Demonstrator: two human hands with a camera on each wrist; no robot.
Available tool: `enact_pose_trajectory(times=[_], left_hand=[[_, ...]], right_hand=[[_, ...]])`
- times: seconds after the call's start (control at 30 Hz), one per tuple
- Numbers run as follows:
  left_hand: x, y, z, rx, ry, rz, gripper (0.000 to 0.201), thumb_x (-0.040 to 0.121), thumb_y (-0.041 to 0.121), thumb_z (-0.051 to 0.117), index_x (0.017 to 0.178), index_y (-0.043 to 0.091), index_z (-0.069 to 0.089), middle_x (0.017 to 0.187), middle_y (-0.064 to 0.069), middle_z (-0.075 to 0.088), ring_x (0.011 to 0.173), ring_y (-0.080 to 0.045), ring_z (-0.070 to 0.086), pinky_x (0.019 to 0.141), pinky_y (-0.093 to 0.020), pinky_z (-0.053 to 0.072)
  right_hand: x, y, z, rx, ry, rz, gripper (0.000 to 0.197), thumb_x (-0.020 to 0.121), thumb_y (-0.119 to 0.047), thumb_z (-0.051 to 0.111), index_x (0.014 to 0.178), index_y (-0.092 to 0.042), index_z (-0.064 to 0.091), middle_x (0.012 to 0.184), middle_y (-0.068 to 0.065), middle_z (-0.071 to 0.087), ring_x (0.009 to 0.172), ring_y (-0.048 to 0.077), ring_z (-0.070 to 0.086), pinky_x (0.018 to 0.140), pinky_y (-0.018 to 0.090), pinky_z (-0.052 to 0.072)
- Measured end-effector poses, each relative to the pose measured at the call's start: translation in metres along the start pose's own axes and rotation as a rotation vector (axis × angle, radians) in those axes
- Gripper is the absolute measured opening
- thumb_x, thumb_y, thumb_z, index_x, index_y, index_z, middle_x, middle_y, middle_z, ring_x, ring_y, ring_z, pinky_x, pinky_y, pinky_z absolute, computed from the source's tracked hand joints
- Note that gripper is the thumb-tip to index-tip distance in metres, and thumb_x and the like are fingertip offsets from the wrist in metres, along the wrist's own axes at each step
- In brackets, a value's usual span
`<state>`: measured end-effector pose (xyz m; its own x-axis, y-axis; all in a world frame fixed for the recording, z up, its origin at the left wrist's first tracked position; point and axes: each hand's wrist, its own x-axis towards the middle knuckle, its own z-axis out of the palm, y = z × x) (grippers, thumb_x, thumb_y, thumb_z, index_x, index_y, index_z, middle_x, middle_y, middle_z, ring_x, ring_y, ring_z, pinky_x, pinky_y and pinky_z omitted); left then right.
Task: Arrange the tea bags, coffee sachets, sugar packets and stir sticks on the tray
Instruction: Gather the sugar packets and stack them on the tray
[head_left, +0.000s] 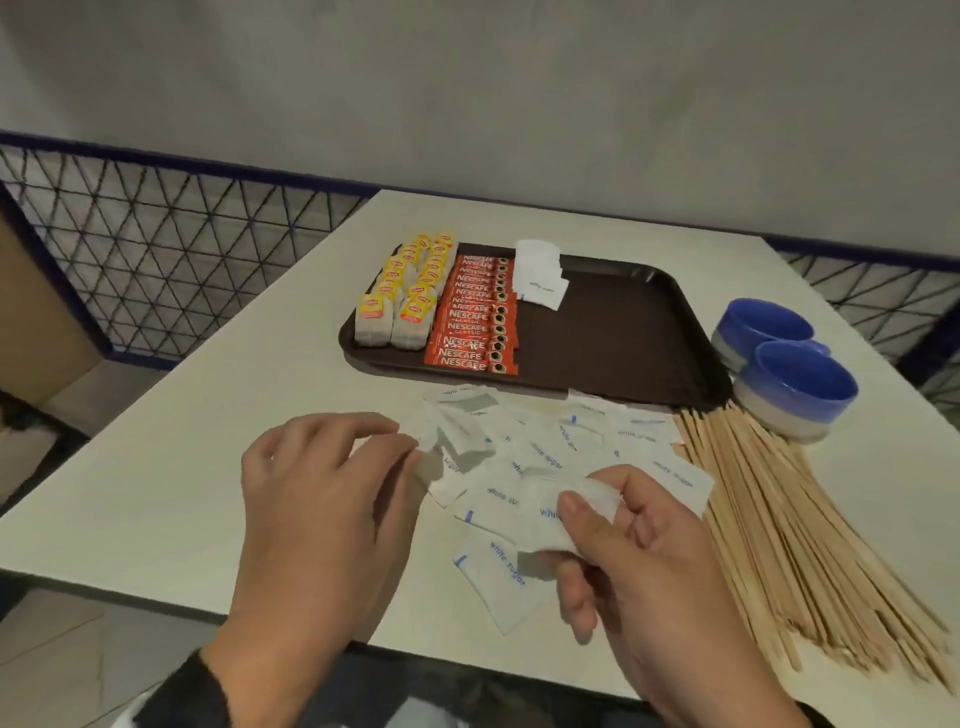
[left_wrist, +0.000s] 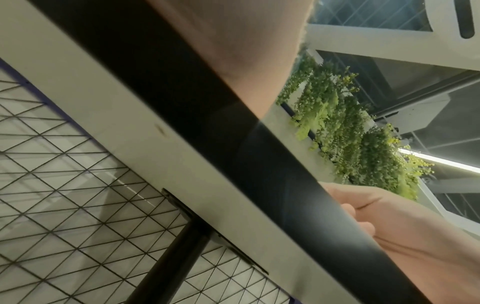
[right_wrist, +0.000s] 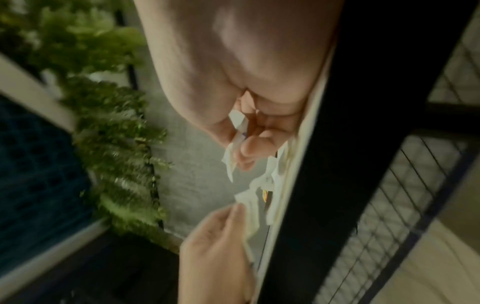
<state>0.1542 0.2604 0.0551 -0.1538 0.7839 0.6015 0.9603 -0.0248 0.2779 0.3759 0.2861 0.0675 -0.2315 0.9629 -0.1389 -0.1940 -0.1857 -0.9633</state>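
Observation:
A dark brown tray (head_left: 623, 332) lies on the white table. On it stand yellow-tagged tea bags (head_left: 402, 291) at the left, red coffee sachets (head_left: 475, 317) beside them, then a small stack of white sugar packets (head_left: 537, 275). More sugar packets (head_left: 550, 447) lie scattered on the table in front of the tray. Wooden stir sticks (head_left: 795, 525) fan out at the right. My left hand (head_left: 400, 441) pinches a sugar packet at the heap's left edge. My right hand (head_left: 582, 514) holds a few sugar packets (right_wrist: 233, 152) between thumb and fingers.
Two blue bowls (head_left: 784, 358) sit right of the tray, just behind the stir sticks. The table's near edge (head_left: 156, 592) runs close below my hands. A mesh railing (head_left: 171, 260) stands left of and behind the table.

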Motion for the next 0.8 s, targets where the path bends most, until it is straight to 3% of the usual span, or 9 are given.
enact_pose_trajectory(times=[0.2,0.3,0.37,0.47,0.53,0.6,0.67,0.73,0.8], left_hand=[[-0.001,0.03,0.005,-0.374,0.151,0.116,0.019,0.095,0.032,0.064,0.105,0.023,0.077,0.094,0.008,0.055,0.09,-0.019,0.053,0.077,-0.046,0.042],[-0.004,0.043,0.006,-0.468,0.149,0.212,0.018,0.097,0.032,0.062,0.107,0.024,0.076,0.091,0.009,0.057,0.089,-0.012,0.056,0.076,-0.041,0.043],[-0.003,0.048,0.008,-0.545,0.12,0.257,0.015,0.098,0.029,0.062,0.109,0.027,0.072,0.094,0.01,0.06,0.09,-0.009,0.058,0.074,-0.038,0.047],[-0.003,0.049,0.009,-0.627,0.062,0.294,0.013,0.099,0.022,0.06,0.108,0.022,0.07,0.096,0.009,0.064,0.088,-0.013,0.064,0.07,-0.037,0.052],[-0.004,0.051,0.005,-0.667,0.02,0.305,0.015,0.1,0.021,0.057,0.103,0.016,0.071,0.096,0.01,0.065,0.087,-0.01,0.064,0.072,-0.03,0.052],[-0.004,0.053,0.001,-0.726,-0.041,0.309,0.017,0.101,0.026,0.055,0.104,0.016,0.068,0.095,0.014,0.062,0.086,-0.005,0.061,0.074,-0.019,0.048],[-0.004,0.056,-0.001,-0.744,-0.076,0.336,0.017,0.097,0.032,0.063,0.109,0.02,0.064,0.097,0.019,0.059,0.086,0.002,0.057,0.076,-0.011,0.044],[-0.004,0.055,0.002,-0.722,-0.072,0.366,0.023,0.092,0.026,0.074,0.111,0.019,0.065,0.098,0.016,0.062,0.086,0.001,0.058,0.076,-0.013,0.047],[-0.005,0.053,0.006,-0.678,-0.047,0.382,0.018,0.091,0.018,0.074,0.107,0.012,0.07,0.099,0.005,0.068,0.087,-0.01,0.063,0.073,-0.025,0.052]], right_hand=[[-0.004,-0.002,-0.003,0.078,-0.061,-0.059,0.022,0.086,-0.029,0.072,0.092,-0.008,0.067,0.071,0.037,0.062,0.054,0.04,0.052,0.044,0.035,0.043],[-0.004,0.0,-0.008,0.114,-0.079,-0.094,0.034,0.078,-0.034,0.079,0.096,-0.007,0.069,0.087,0.032,0.068,0.056,0.035,0.058,0.048,0.036,0.048],[-0.004,0.002,-0.009,0.097,-0.069,-0.13,0.038,0.074,-0.037,0.079,0.093,-0.006,0.069,0.091,0.029,0.066,0.054,0.029,0.052,0.049,0.035,0.045],[-0.006,0.004,-0.008,0.042,-0.043,-0.194,0.031,0.077,-0.039,0.081,0.088,-0.012,0.071,0.084,0.023,0.064,0.062,0.029,0.046,0.054,0.032,0.035],[-0.008,0.002,-0.006,0.038,-0.047,-0.214,0.019,0.082,-0.032,0.081,0.085,-0.015,0.073,0.078,0.012,0.067,0.063,0.016,0.054,0.057,0.023,0.042],[-0.009,0.001,-0.003,0.053,-0.05,-0.214,0.016,0.081,-0.028,0.076,0.084,-0.013,0.073,0.067,0.005,0.061,0.052,0.008,0.047,0.049,0.016,0.04],[-0.008,0.001,-0.001,0.062,-0.04,-0.191,0.02,0.083,-0.031,0.076,0.086,-0.011,0.072,0.063,0.005,0.056,0.046,0.013,0.036,0.041,0.02,0.029],[-0.008,0.001,-0.002,0.093,-0.019,-0.151,0.025,0.084,-0.034,0.075,0.088,-0.01,0.071,0.062,0.007,0.054,0.045,0.014,0.035,0.041,0.02,0.025],[-0.007,0.001,-0.003,0.086,-0.012,-0.125,0.041,0.083,-0.049,0.077,0.095,-0.011,0.07,0.062,0.013,0.051,0.046,0.02,0.041,0.042,0.025,0.029]])
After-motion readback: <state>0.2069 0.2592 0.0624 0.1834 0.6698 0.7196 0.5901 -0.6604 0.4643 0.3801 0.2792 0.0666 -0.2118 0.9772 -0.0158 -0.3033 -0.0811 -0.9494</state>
